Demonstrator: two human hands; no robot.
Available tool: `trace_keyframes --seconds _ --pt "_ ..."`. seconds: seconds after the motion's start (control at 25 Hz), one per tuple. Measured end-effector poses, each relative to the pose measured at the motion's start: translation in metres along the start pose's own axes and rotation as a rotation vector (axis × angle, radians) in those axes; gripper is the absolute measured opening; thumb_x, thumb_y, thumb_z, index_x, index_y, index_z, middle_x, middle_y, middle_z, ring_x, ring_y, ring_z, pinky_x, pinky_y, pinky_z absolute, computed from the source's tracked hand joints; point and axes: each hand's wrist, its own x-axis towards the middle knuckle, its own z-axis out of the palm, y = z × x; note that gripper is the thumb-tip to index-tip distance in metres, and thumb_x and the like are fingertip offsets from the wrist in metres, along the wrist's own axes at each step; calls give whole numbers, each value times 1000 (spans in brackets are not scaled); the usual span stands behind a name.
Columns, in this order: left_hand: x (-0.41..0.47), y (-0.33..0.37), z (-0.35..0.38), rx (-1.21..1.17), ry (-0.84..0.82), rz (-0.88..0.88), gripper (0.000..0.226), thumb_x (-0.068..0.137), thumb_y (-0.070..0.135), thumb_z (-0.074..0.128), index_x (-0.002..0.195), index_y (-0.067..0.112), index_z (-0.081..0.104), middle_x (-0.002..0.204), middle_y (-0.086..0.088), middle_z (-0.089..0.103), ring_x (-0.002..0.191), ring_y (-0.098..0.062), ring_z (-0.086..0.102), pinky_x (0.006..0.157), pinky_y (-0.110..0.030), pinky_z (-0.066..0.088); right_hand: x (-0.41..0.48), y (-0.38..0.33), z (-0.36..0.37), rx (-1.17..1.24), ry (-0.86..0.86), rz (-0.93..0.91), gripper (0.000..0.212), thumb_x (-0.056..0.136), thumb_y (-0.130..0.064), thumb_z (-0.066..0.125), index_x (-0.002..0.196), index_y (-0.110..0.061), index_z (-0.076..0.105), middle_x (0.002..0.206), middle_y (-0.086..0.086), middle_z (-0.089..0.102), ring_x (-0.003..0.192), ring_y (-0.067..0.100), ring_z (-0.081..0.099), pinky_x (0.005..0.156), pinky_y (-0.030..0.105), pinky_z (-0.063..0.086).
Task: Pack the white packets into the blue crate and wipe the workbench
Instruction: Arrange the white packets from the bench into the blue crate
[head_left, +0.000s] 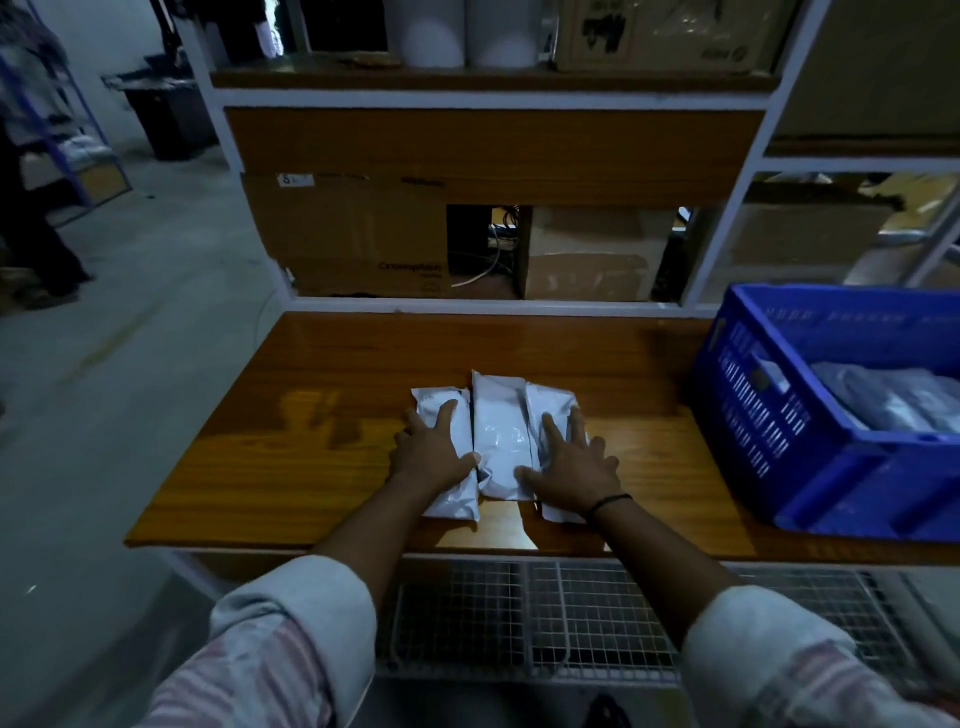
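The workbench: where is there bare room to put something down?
The workbench is bare left of the three white packets, and behind them up to the shelf frame. It is crowded at the centre under both hands, and right, where the blue crate sits.

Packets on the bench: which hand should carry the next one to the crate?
Right, probably. The right hand lies flat on the rightmost packet, on the blue crate side. The left hand rests on the leftmost packet, farthest from it.
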Motion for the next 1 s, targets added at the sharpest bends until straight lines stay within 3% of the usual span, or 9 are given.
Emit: trace_keyframes --seconds 0.12,0.24,0.4,0.6,0.92,1.0 --pt "7 -5 -4 20 -27 -24 86 95 45 60 160 45 2 165 -22 6 139 -53 30 105 -54 41 10 1 0 -1 -10 2 80 91 -53 53 154 -38 7 166 8 -8 137 50 24 106 61 33" --pt "14 -26 -11 -72 23 -83 85 93 33 61 159 46 9 164 -22 11 137 -51 34 105 -54 42 10 15 -4 14 29 24 71 92 -40 53 152 -38 14 164 9 2 133 47 28 104 60 37" --pt "19 -27 -23 -175 119 -79 81 91 31 62 156 47 15 159 -23 21 132 -49 41 104 -55 43 7 34 -16 -8 117 -30 66 94 -40 52 151 -37 18 164 9 6 132 46 32 101 57 41" --pt "9 55 -38 -195 180 27 82 90 33 61 157 43 15 155 -23 28 125 -50 46 99 -55 48 0 44 -50 -68 206 -100 68 94 -44 49 154 -35 16 165 11 6 134 48 32 101 56 40" --pt "-32 225 -64 -174 216 155 84 91 35 59 159 42 10 158 -23 25 136 -53 36 113 -56 32 -40 118 -148 -106 407 -113 69 91 -39 53 152 -38 21 163 12 14 128 46 36 99 55 38" --pt "-46 260 -69 -155 246 180 83 91 36 58 160 42 11 157 -23 28 135 -52 38 112 -54 35 -54 142 -173 -74 456 -99 68 90 -39 54 151 -36 26 162 12 18 126 47 38 98 55 39"
